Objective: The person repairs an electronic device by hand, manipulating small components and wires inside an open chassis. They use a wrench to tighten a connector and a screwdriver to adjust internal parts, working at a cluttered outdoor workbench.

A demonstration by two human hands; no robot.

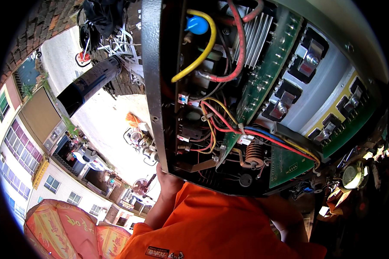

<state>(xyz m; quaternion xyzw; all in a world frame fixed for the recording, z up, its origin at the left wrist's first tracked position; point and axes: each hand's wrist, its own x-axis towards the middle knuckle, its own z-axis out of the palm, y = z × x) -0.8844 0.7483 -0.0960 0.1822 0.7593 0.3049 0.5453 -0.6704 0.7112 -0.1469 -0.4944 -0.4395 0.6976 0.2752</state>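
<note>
A large opened metal-cased machine, which looks like an inverter welding machine [153,86], fills the upper middle and right, tilted close before me. Inside are green circuit boards [270,64], silvery heat sinks [255,39], a copper coil [254,155] and a round blue component [197,25]. Red, yellow and blue wires [263,133] run across it. My left hand [170,183] grips the case's lower left corner, its fingertips hidden by the case. My right forearm [287,216] goes up behind the lower right edge; the case hides my right hand.
To the left, a dark cylindrical can [90,84] and white strips [125,47] lie on a worn wooden surface. A fan [141,186] stands beyond my left arm. Assorted parts [353,176] crowd the right side. A red patterned canopy [69,224] and buildings show at the lower left.
</note>
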